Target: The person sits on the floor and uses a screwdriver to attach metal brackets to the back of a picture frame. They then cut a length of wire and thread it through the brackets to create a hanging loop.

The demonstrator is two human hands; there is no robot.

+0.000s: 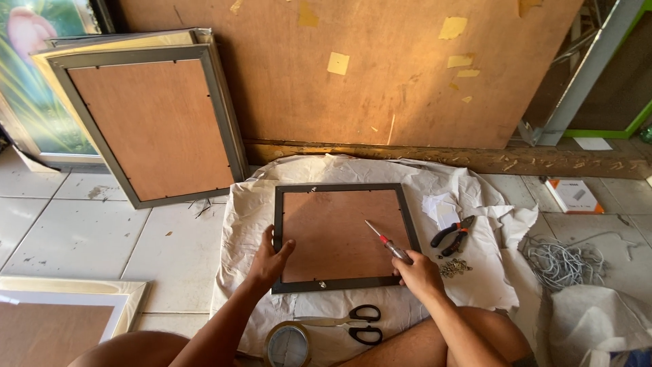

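Both hands work at a dark picture frame [343, 192] lying face down on crumpled white paper [435, 183] spread over the tiled floor [81, 231]. Left hand [269, 260] grips the frame's left rail, thumb lying on the brown backing board [339, 231], fingers curled around the outer edge. Right hand [419, 272] is closed around a screwdriver [386, 241] with a red and clear handle; its tip points up and left and rests over the backing board, near the frame's right side. Whether the tip touches the board cannot be told.

Just right of that hand, a small heap of brass-coloured fittings [455, 268] sits on the paper, with red-and-black pliers [454, 234] lying just above them. Below the frame, near the person's knees, black-handled scissors [350, 321] lie beside a roll of tape [288, 343].

Farther right, a coil of grey cord [560, 261] rests on the floor, and an orange-and-white box [574, 196] lies beyond it. A larger grey frame [146, 122] leans at upper left against a big plywood sheet [380, 68]. Another frame's pale corner [68, 309] shows at lower left.
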